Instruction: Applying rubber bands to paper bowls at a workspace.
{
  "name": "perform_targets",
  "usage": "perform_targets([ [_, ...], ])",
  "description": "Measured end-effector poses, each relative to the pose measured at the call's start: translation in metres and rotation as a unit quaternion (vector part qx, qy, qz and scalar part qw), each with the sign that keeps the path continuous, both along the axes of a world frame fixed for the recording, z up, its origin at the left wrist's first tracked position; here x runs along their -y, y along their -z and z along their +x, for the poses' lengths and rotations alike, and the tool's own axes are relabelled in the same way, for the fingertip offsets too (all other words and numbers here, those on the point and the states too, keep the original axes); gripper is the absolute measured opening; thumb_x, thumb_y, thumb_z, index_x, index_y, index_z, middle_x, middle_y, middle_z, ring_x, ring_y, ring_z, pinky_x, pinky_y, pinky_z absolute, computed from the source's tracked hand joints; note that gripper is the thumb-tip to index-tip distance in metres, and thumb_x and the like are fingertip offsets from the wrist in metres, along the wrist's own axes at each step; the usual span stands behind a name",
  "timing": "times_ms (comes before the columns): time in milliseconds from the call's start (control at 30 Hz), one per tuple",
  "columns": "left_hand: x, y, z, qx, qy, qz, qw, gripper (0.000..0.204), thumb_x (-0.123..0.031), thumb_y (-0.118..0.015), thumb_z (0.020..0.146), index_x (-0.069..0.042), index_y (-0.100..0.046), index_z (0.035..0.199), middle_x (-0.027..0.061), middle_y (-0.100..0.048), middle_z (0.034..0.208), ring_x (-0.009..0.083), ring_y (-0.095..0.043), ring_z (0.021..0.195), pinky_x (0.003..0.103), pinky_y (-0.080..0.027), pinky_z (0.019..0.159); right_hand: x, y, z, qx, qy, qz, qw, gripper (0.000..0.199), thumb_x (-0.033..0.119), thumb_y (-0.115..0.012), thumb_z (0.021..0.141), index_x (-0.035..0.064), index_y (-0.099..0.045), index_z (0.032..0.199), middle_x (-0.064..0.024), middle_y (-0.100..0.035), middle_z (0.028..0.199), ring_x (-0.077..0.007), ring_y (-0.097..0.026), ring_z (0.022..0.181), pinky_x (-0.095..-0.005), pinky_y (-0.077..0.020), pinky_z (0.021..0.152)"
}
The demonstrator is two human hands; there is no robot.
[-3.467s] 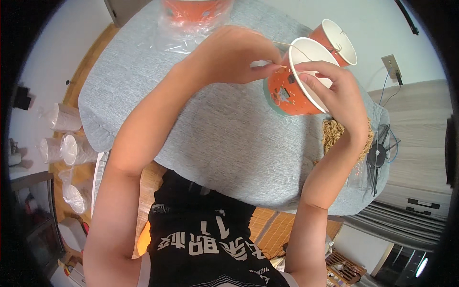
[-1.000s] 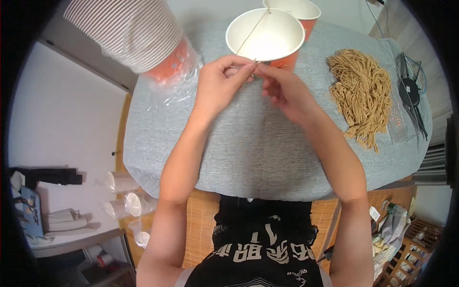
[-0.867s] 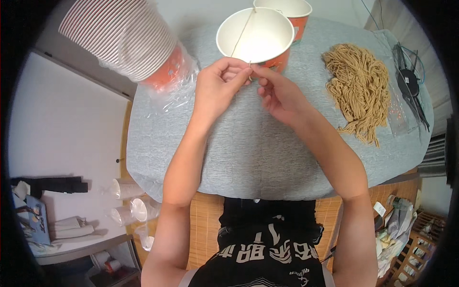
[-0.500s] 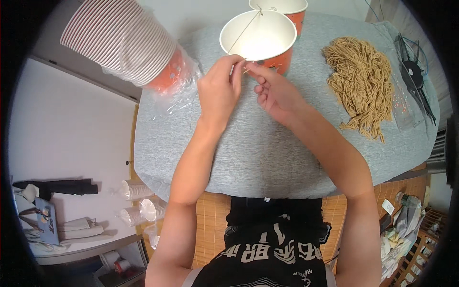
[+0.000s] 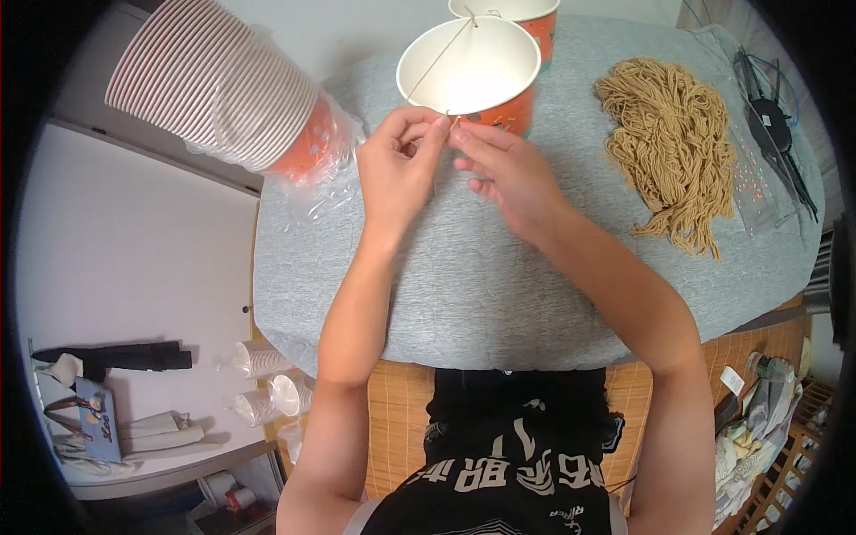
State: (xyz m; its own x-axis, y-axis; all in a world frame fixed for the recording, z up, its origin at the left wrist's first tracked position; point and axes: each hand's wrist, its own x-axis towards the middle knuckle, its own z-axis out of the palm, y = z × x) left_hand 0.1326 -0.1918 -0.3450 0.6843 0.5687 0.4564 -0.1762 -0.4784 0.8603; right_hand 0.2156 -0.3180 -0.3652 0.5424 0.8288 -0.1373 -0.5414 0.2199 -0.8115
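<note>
The big paper tub, white inside and orange outside, sat on the grey cloth right at the fingertips, with its open top up. One thin string ran across its mouth from the far rim to the near side. The left hand had its thumb and pointing finger pinched together by the near rim, and the right hand pinched just beside it. Both looked to be gripping the string's end, but the tiny bit between them was too small to see well. The tub looked light and a little stiff, smooth, and easy to dent if squeezed hard, so the thick rolled rim seemed the best place to hold it. The string looked soft and floppy, best pinched close to its end. There were two loose tubs, counting the other tub behind, and one tall stack of tubs in clear plastic, too many to count surely. There was one heap of tan yarn, one black thing beyond it, and at least three cup stacks down on the left.
</note>
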Motion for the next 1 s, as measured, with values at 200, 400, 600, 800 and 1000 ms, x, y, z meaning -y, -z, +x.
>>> perform_targets([
  [200,0.004,0.001,-0.003,-0.032,-0.047,0.124,0.991,0.013,-0.012,-0.072,0.093,0.000,-0.073,0.100,0.0048,-0.075,0.084,0.0050,-0.063,0.072,0.023,-0.047,0.062,-0.006,0.010,-0.002,-0.043,0.079,0.035,0.995,0.037,0.022,-0.073,0.094,0.0040,-0.066,0.126,0.0021,-0.070,0.107,-0.0078,-0.060,0.090,-0.0235,-0.0470,0.075],
  [400,0.003,-0.004,-0.005,-0.054,-0.098,0.209,0.971,0.017,-0.015,-0.070,0.096,-0.001,-0.075,0.102,0.0023,-0.074,0.085,0.0049,-0.064,0.075,0.022,-0.048,0.064,-0.008,0.015,0.004,0.070,0.124,0.011,0.990,0.028,0.021,-0.074,0.093,0.0027,-0.073,0.115,0.0003,-0.071,0.095,-0.0066,-0.060,0.076,-0.0227,-0.0474,0.067],
  [600,-0.002,-0.003,-0.006,-0.070,-0.086,0.137,0.984,0.021,-0.017,-0.071,0.095,0.001,-0.076,0.104,0.0045,-0.075,0.088,0.0065,-0.065,0.077,0.022,-0.050,0.069,-0.005,0.002,0.001,0.216,0.117,-0.019,0.969,0.029,0.020,-0.072,0.093,0.0010,-0.073,0.115,-0.0031,-0.075,0.099,-0.0072,-0.066,0.084,-0.0255,-0.0518,0.068],
  [800,-0.006,-0.004,-0.005,-0.070,-0.024,0.012,0.997,0.021,-0.016,-0.075,0.093,0.002,-0.075,0.104,0.0022,-0.073,0.087,0.0054,-0.062,0.077,0.019,-0.048,0.068,-0.010,0.011,0.011,0.442,0.157,-0.016,0.883,0.023,0.017,-0.069,0.094,0.0002,-0.070,0.109,-0.0104,-0.075,0.096,-0.0167,-0.070,0.083,-0.0317,-0.0534,0.068],
  [1000,-0.004,-0.008,-0.008,-0.032,0.029,-0.117,0.992,0.017,-0.014,-0.075,0.093,-0.001,-0.073,0.103,0.0003,-0.070,0.086,0.0038,-0.060,0.077,0.018,-0.047,0.070,0.000,-0.004,0.022,0.713,0.286,-0.001,0.640,0.012,0.017,-0.068,0.092,0.0066,-0.062,0.095,-0.0074,-0.063,0.084,-0.0310,-0.061,0.080,-0.0429,-0.0483,0.068],
])
